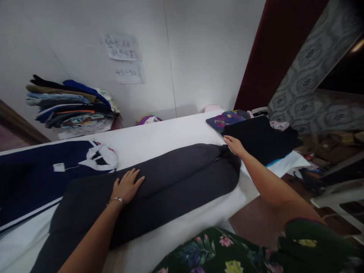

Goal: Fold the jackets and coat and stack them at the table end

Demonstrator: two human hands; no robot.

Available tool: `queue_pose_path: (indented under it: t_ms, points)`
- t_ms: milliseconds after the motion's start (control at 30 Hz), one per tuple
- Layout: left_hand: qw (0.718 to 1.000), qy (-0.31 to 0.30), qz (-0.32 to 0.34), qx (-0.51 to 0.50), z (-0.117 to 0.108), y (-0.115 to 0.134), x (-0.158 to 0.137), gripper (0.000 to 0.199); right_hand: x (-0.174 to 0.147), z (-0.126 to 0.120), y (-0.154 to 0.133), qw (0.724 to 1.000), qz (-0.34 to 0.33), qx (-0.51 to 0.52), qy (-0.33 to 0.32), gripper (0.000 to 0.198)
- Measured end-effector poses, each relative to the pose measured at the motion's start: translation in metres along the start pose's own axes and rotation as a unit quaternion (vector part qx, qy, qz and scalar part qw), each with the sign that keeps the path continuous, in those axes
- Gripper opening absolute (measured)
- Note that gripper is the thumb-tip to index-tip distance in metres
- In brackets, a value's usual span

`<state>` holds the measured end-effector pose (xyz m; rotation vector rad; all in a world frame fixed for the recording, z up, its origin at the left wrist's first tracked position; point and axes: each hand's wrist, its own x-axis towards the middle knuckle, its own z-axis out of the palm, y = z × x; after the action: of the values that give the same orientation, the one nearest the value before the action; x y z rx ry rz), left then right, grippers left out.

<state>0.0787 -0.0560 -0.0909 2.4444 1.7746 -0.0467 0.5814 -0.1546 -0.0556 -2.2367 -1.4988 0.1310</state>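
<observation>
A pair of dark grey trousers lies stretched lengthwise over the white-covered table. My left hand rests flat on the cloth with its fingers spread, a bracelet around the wrist. At the far right end of the trousers, my right hand has its fingers pinched together at the cloth's upper corner. The fingertips are small, and exactly what edge sits between them is hard to see. Just beyond that hand lies a folded black cloth.
To the left, a navy garment with a white collar and tag touches the trousers. A tall clothes stack stands against the wall under handwritten paper signs. A patterned blue garment is at the back right. A white plastic stool stands right.
</observation>
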Motion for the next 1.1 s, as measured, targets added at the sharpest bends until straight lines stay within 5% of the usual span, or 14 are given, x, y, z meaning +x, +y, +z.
queue_pose_path:
  t_ms: [133, 267, 667, 767, 933, 1100]
  points:
    - [1.0, 0.012, 0.016, 0.002, 0.003, -0.003, 0.004, 0.058, -0.029, -0.015, 0.029, 0.998, 0.057, -0.012, -0.003, 0.046]
    - [1.0, 0.019, 0.021, -0.001, 0.006, -0.006, 0.007, 0.06, -0.051, -0.002, 0.037, 0.997, 0.076, -0.032, -0.002, 0.049]
    - [1.0, 0.021, 0.012, -0.015, 0.004, -0.003, 0.005, 0.058, -0.062, 0.026, 0.049, 0.992, 0.079, 0.062, 0.07, 0.04]
    - [0.996, 0.062, 0.008, -0.071, -0.002, -0.004, 0.002, 0.059, -0.071, 0.023, 0.05, 0.99, 0.075, 0.081, 0.083, 0.046]
    - [0.972, 0.174, 0.083, -0.137, -0.017, 0.008, -0.039, 0.055, -0.117, 0.018, 0.059, 0.983, 0.067, 0.119, 0.122, 0.054]
    - [0.972, 0.12, 0.175, -0.1, 0.004, 0.037, -0.108, 0.051, -0.165, 0.021, 0.066, 0.98, 0.064, 0.152, 0.11, 0.043]
